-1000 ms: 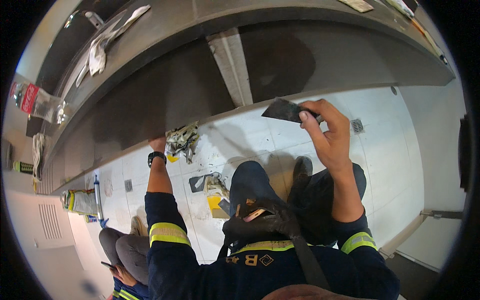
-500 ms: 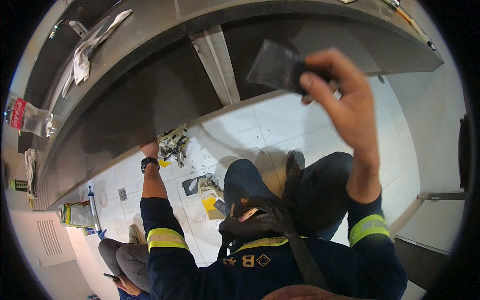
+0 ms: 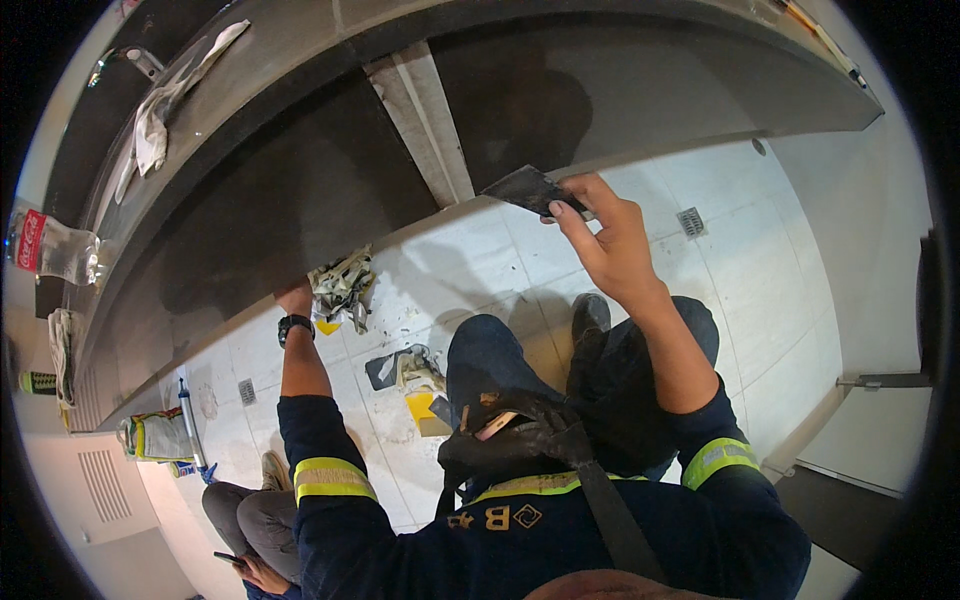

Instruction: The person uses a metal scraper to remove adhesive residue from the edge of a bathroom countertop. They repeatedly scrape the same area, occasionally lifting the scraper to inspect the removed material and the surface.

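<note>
In my raised right hand [image 3: 612, 240] is a scraper [image 3: 530, 190] with a broad, flat, dark blade, pinched between thumb and fingers. The blade points left, just in front of the lower edge of the dark panel [image 3: 300, 190] and beside a pale upright strip [image 3: 425, 120]. My left hand [image 3: 294, 298], with a black watch at the wrist, reaches to the panel's bottom edge; its fingers are hidden there. Right beside it, a crumpled heap of soiled scraps [image 3: 343, 288] lies on the tiled floor.
Nearer my knee lie a dark flat piece [image 3: 384, 372], crumpled scraps and a yellow piece [image 3: 425, 414]. A caulking gun [image 3: 192, 425] and a bag [image 3: 155, 436] stand at left. Another person [image 3: 255, 530] sits lower left, holding a phone. A bottle [image 3: 60, 247] and cloth [image 3: 155, 135] rest on the countertop.
My right hand has come down and left with the scraper, and the blade has tilted toward the panel's lower edge. My left hand stays at almost the same place.
</note>
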The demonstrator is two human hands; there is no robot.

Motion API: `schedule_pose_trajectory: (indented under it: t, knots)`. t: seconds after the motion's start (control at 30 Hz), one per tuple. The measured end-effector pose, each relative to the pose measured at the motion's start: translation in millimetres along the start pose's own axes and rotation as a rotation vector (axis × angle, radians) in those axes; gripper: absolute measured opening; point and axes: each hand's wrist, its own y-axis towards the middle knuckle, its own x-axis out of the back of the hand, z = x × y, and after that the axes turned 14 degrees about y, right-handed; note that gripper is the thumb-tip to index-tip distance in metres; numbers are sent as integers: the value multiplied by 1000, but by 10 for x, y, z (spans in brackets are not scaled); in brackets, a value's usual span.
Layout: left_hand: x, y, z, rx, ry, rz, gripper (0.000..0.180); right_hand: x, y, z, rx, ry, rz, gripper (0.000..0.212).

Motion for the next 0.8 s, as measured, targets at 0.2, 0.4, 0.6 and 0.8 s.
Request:
schedule_pose_trajectory:
  t: [0.2, 0.4, 0.6, 0.8]
  knots:
    - [-279, 5, 373, -160, 165, -327, 31, -136, -13, 56, 14, -138, -45, 17]
    - [-95, -40, 141, -73, 0, -111, 28, -207, -42, 8, -43, -101, -74, 19]
    - [79, 37, 259, -34, -25, 86, 40, -280, -36, 32, -145, 117, -49, 19]
    - [-15, -68, 326, -47, -75, -20, 41, -190, -99, 129, -256, 355, -10, 17]
